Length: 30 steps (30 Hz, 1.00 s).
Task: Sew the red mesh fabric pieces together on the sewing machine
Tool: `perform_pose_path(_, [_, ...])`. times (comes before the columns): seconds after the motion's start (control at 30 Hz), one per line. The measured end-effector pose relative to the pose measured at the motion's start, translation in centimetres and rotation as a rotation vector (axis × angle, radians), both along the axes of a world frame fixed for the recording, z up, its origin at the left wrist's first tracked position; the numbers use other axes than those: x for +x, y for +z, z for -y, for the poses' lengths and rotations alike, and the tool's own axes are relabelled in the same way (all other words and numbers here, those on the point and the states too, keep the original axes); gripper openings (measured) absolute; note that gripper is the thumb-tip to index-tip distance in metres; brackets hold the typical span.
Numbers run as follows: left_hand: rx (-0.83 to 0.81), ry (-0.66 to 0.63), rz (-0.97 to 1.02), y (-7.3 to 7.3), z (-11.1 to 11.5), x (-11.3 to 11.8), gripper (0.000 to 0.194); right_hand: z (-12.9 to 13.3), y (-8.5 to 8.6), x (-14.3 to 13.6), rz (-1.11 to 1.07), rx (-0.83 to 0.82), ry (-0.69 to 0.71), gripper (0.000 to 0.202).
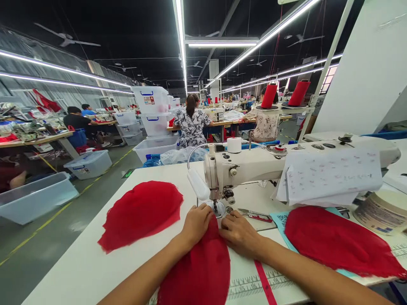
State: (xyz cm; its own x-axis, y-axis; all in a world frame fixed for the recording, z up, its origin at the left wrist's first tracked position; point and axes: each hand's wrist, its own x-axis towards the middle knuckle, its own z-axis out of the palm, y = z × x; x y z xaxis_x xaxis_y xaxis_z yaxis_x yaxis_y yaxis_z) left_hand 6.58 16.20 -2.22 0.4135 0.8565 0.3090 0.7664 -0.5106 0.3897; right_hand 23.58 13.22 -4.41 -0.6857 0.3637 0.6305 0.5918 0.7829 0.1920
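Observation:
A red fabric piece (203,271) lies on the table in front of me, its narrow far end just before the presser foot of the white sewing machine (251,167). My left hand (197,222) grips the left side of that end, fingers curled together on the cloth. On the right side, my right hand (237,233) is closed at the cloth's edge, its fingertips close to the needle plate (218,209). Part of the fabric's tip is hidden by my fingers. Another red piece of fabric (146,209) lies flat to the left.
More red fabric (337,241) rests on light blue paper at the right, beside a large tape roll (383,212). Red-handled snips (256,215) lie right of the needle. Written sheets (332,176) hang over the machine arm. Clear plastic bins (154,112) and seated people are beyond.

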Motion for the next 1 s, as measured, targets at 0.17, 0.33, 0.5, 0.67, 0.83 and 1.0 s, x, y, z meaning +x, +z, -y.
perform_pose_path(0.17, [0.023,-0.009,-0.169,-0.4,-0.9,-0.1,0.018,-0.3,-0.8,0.3,-0.034,-0.107,0.003,0.016])
perform_pose_path(0.33, [0.02,0.021,-0.237,-0.5,-1.1,-0.1,0.011,-0.5,-0.7,0.6,-0.049,-0.204,0.011,0.018])
perform_pose_path(0.5, [0.027,0.044,-0.272,-0.5,-1.5,0.2,0.013,-0.5,-0.6,0.8,-0.053,-0.237,0.012,0.018])
perform_pose_path(0.67, [0.072,0.014,-0.293,1.1,-0.5,0.2,0.011,-0.5,-0.6,0.8,-0.042,-0.252,0.004,0.018])
perform_pose_path(0.83, [0.129,-0.171,-0.367,1.6,2.1,-0.1,0.021,-0.5,-0.6,0.8,-0.042,-0.245,-0.006,0.015])
perform_pose_path(1.0, [0.051,-0.198,-0.405,0.2,2.9,-1.0,0.034,-0.6,-0.7,0.7,-0.025,-0.215,-0.033,0.015])
